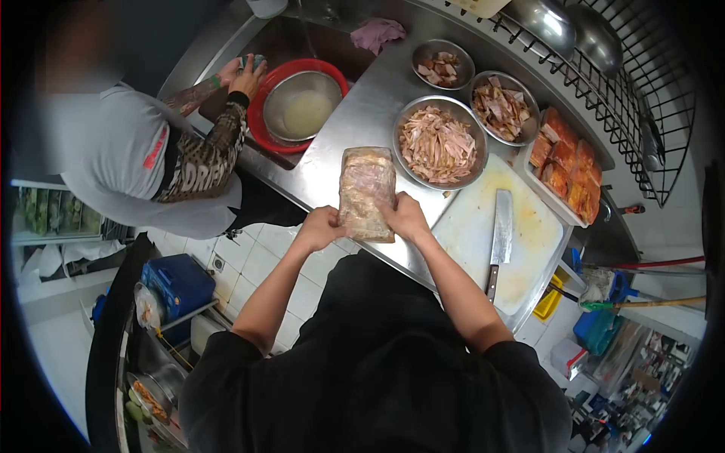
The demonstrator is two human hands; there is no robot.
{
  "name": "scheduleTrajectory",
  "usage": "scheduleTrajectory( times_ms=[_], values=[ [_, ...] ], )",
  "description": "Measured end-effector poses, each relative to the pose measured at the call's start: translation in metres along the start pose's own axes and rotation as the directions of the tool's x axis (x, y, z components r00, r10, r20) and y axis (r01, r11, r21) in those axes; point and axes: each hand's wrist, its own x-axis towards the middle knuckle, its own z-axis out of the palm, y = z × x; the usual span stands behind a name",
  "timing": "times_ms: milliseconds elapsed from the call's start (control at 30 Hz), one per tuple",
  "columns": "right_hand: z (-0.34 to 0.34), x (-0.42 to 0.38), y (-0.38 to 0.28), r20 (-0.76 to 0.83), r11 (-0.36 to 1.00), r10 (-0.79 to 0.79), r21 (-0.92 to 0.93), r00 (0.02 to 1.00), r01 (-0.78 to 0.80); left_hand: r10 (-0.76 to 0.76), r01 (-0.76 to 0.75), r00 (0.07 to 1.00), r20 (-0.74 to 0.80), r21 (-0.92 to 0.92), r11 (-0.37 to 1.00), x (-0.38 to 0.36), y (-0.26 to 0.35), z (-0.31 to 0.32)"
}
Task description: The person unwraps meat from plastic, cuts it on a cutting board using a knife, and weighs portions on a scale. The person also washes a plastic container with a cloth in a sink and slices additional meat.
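Observation:
A brownish rectangular slab of meat (368,192), apparently in clear plastic wrap, is between my two hands at the counter's near edge. My left hand (323,228) grips its lower left side. On its right side, the fingers of my right hand (405,217) are pressed against it. Just beyond my right hand stands a steel bowl of sliced meat strips (440,143). To the right, a cleaver (501,234) lies on a stained white cutting board (461,219), its handle toward me.
Two smaller bowls of cut meat (442,65) (501,108) and a white tray (572,215) of reddish-brown meat blocks stand further back. At left, a co-worker (155,143) works at the sink beside a red basin (260,124) holding a strainer. A wire rack (642,98) hangs upper right.

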Motion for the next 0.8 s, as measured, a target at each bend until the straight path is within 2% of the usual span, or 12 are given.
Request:
scheduleTrajectory(
  times_ms=[33, 133, 167, 233, 300, 367, 500, 567, 600, 667, 700, 800],
  values=[
    [0.001, -0.005, -0.001, 0.000, 1.000, -0.021, 0.002, 1.000, 0.021, 0.004, -0.004, 1.000, -0.020, 0.004, 1.000, -0.005, -0.006, 0.004],
    [0.006, -0.049, 0.005, -0.166, 0.942, -0.327, -0.134, 0.930, 0.307, 0.019, -0.029, 0.995, -0.101, -0.100, 0.995, -0.019, -0.010, 0.028],
    [0.007, -0.056, 0.006, -0.166, 0.939, -0.336, -0.133, 0.927, 0.316, 0.020, -0.031, 0.994, -0.111, -0.098, 0.995, -0.026, -0.004, 0.041],
    [0.007, -0.070, 0.008, 0.041, 0.648, -0.662, -0.471, 0.748, 0.599, 0.037, -0.059, 0.933, -0.359, -0.050, 0.997, -0.049, 0.030, 0.064],
    [0.012, -0.062, 0.023, 0.033, 0.630, -0.679, -0.488, 0.733, 0.605, 0.021, -0.033, 0.898, -0.440, -0.020, 0.999, -0.044, 0.020, 0.091],
    [0.011, -0.049, 0.028, 0.128, 0.656, -0.642, -0.418, 0.756, 0.628, -0.190, 0.055, 0.921, -0.340, -0.370, 0.928, -0.028, -0.010, 0.104],
    [0.009, -0.049, 0.018, 0.135, 0.697, -0.590, -0.412, 0.796, 0.587, -0.295, 0.138, 0.900, -0.321, -0.431, 0.892, -0.046, -0.007, 0.109],
    [-0.002, -0.048, 0.016, 0.090, 0.780, -0.558, -0.283, 0.825, 0.558, 0.072, -0.093, 0.706, -0.704, 0.009, 0.996, -0.059, 0.009, 0.117],
    [-0.003, -0.042, 0.019, 0.043, 0.829, -0.506, -0.250, 0.861, 0.500, 0.074, -0.097, 0.699, -0.712, 0.007, 0.995, -0.059, 0.013, 0.115],
    [-0.009, -0.033, 0.028, 0.064, 0.842, -0.482, -0.240, 0.874, 0.483, 0.310, -0.209, 0.728, -0.611, 0.233, 0.950, -0.055, 0.017, 0.107],
    [-0.009, -0.029, 0.033, 0.079, 0.859, -0.453, -0.230, 0.888, 0.458, 0.310, -0.210, 0.727, -0.613, 0.230, 0.950, -0.052, 0.021, 0.102],
    [-0.013, -0.027, 0.048, -0.183, 0.908, -0.380, -0.259, 0.907, 0.329, 0.272, -0.202, 0.723, -0.635, 0.182, 0.962, -0.026, 0.033, 0.081]
  ],
)
